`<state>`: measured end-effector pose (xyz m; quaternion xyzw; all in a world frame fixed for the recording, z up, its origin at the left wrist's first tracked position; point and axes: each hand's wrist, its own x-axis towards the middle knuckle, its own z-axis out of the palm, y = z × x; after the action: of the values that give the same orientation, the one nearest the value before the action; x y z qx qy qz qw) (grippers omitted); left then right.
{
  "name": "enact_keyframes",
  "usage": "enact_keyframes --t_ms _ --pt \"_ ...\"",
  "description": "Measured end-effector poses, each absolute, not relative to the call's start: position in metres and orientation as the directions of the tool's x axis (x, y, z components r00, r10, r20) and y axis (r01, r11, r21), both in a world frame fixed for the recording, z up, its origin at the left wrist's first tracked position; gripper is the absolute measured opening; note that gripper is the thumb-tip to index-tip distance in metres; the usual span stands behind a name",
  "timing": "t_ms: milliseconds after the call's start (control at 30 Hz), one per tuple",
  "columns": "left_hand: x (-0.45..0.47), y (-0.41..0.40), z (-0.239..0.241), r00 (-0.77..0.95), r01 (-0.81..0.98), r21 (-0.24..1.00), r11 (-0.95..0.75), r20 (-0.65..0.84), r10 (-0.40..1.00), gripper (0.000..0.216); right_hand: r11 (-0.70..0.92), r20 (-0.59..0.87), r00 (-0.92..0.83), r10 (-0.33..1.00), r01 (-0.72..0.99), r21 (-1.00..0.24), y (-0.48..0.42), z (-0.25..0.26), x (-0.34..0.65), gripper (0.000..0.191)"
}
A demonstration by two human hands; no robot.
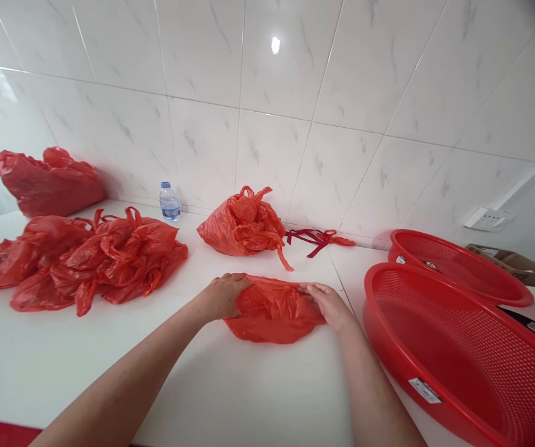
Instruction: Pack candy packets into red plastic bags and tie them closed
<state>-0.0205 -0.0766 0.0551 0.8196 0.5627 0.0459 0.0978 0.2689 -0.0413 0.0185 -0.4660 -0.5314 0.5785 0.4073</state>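
The left hand (223, 297) and right hand (331, 305) touch opposite sides of the red bag (267, 330) on the counter (258, 388), seemingly spreading it; whether the fingers pinch is unclear. Next calls for gentle, even tension.

- A small clear bottle (170, 205) with a blue cap stands upright near the wall, left of centre.
- Dark red ribbon (316, 249) lies loosely right of centre.
- A large red perforated basket (435, 335) with a white label fills the lower right; a second basket (472, 268) sits just behind it.
- A white socket strip (486, 218) and a cardboard box (523, 262) show at far right.
- Grey-veined white tiles (202, 143) span the top.
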Motion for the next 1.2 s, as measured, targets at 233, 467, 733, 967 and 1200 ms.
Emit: enact_keyframes --t_ms 233,467,733,967,1200 --pt "0.0 -0.089 0.064 0.514 0.755 0.213 -0.621 0.396 0.761 0.027 0.038 0.004 -0.131 0.991 0.256 -0.966 -0.045 0.023 0.256 0.033" --pt "0.025 -0.106 0.042 0.705 0.586 0.295 -0.755 0.272 0.654 0.034 0.286 0.257 -0.139 0.956 0.633 -0.72 -0.04 0.012 0.246 0.027" --pt "0.019 -0.107 0.024 0.67 0.596 0.398 -0.697 0.232 0.705 0.03 0.343 0.369 -0.111 0.923 0.671 -0.657 -0.042 0.018 0.243 0.025" --pt "0.016 -0.099 0.021 0.61 0.626 0.463 -0.627 0.21 0.764 0.037 0.357 0.74 0.008 0.673 0.873 -0.333 -0.086 0.061 0.242 0.029" --pt "0.01 -0.095 0.018 0.581 0.651 0.491 -0.578 0.168 0.797 0.04 0.045 0.662 -0.028 0.749 0.999 -0.009 -0.162 0.068 0.304 0.032"
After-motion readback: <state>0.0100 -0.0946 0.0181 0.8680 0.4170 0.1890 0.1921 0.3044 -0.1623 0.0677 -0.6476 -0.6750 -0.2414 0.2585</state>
